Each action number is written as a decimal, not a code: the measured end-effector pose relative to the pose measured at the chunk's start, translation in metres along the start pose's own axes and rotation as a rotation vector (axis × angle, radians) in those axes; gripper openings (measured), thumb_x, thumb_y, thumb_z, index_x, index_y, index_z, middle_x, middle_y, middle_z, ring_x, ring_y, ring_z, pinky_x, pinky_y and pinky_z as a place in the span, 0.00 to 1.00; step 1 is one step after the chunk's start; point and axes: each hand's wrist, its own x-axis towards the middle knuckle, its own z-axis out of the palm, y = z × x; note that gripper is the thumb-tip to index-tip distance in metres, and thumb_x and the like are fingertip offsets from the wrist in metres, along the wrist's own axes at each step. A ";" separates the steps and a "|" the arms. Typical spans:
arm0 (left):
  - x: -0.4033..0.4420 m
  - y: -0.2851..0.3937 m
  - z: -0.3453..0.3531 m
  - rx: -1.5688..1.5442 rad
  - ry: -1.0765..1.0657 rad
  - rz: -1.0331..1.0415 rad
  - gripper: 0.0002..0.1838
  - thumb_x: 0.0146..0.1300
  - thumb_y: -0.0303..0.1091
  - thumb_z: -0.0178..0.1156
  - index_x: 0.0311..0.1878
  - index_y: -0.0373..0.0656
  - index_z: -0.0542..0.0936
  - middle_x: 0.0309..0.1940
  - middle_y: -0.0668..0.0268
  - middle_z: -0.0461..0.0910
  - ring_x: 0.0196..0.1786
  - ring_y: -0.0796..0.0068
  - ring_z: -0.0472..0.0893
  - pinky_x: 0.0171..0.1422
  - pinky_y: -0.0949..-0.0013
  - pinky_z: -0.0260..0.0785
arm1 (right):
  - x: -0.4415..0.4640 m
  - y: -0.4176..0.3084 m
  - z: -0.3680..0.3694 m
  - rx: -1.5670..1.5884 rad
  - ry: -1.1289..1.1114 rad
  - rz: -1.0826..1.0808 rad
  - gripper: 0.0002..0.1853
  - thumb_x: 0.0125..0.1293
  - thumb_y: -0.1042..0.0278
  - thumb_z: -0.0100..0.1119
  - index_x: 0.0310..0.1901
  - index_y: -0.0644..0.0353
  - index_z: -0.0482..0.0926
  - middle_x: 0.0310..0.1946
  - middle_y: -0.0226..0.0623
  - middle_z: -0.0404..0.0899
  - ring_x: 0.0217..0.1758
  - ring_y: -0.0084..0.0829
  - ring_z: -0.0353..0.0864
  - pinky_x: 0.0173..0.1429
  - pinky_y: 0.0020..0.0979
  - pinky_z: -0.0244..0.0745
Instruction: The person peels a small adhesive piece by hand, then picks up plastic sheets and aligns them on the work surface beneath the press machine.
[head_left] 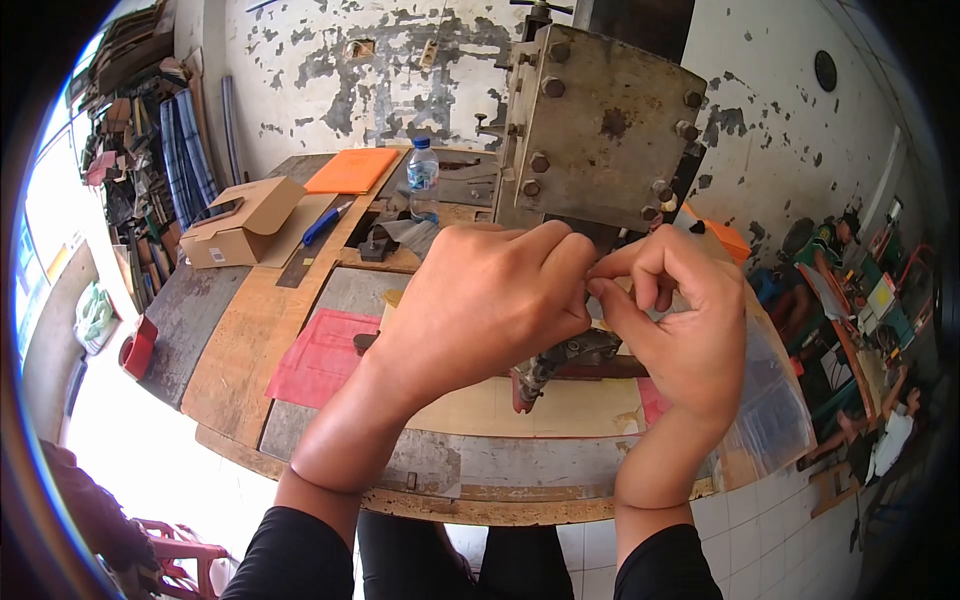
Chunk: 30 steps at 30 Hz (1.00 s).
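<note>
Head view: I've got both bare hands up in front of the machine head (610, 130), the thick metal plate with bolts along its edges, at its lower end. Left hand (500, 280): back toward me, knuckles up, fingers curled into a loose fist, tips tucked out of my sight, so I can't tell how tight they are or what's inside. Right hand (685, 310): thumb and forefinger tips pinched together, gap practically nil, middle finger bent in behind them. That pinch sits right against the left hand's knuckle side; they look to be touching. Anything between the tips is too small or hidden for me to read. Below the hands I see a metal arm (540, 375) with a reddish tip, angled down over a cream sheet (470, 408) on the worktable (230, 370). Pink sheet (318, 360) lies to the left of the wrists, clear plastic sheet (765, 400) out to the right. Back left: cardboard box (240, 240) with a phone (217, 212) on it, blue-handled cutter (322, 225) beside the box, orange folder (352, 170) behind, water bottle (423, 180) upright near the machine. Two other people at far right, well apart from my hands.
</note>
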 end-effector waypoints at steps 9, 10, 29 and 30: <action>0.001 -0.009 -0.004 -0.017 0.056 -0.011 0.12 0.49 0.23 0.73 0.34 0.46 0.81 0.25 0.71 0.82 0.25 0.71 0.84 0.30 0.68 0.75 | -0.001 0.007 0.000 0.106 0.003 0.009 0.19 0.60 0.87 0.73 0.29 0.59 0.69 0.28 0.31 0.87 0.28 0.14 0.73 0.31 0.23 0.66; 0.002 -0.010 -0.007 -0.044 0.058 -0.010 0.11 0.49 0.23 0.73 0.35 0.46 0.82 0.26 0.71 0.83 0.26 0.73 0.85 0.30 0.69 0.75 | -0.001 0.008 -0.001 0.124 0.015 0.017 0.18 0.61 0.86 0.73 0.30 0.59 0.70 0.30 0.29 0.88 0.29 0.13 0.73 0.31 0.22 0.65; 0.001 -0.017 -0.010 -0.616 -0.071 -0.219 0.04 0.63 0.29 0.74 0.39 0.42 0.89 0.32 0.71 0.88 0.29 0.84 0.84 0.28 0.76 0.68 | 0.000 0.010 -0.002 0.223 0.050 -0.113 0.17 0.59 0.85 0.72 0.28 0.56 0.71 0.34 0.33 0.91 0.31 0.14 0.79 0.31 0.20 0.65; 0.001 -0.016 -0.011 -0.616 -0.071 -0.219 0.04 0.63 0.29 0.74 0.39 0.42 0.89 0.32 0.71 0.88 0.29 0.84 0.84 0.28 0.76 0.68 | -0.001 0.010 -0.002 0.223 0.050 -0.112 0.17 0.59 0.85 0.72 0.28 0.56 0.71 0.34 0.33 0.91 0.31 0.14 0.79 0.31 0.20 0.65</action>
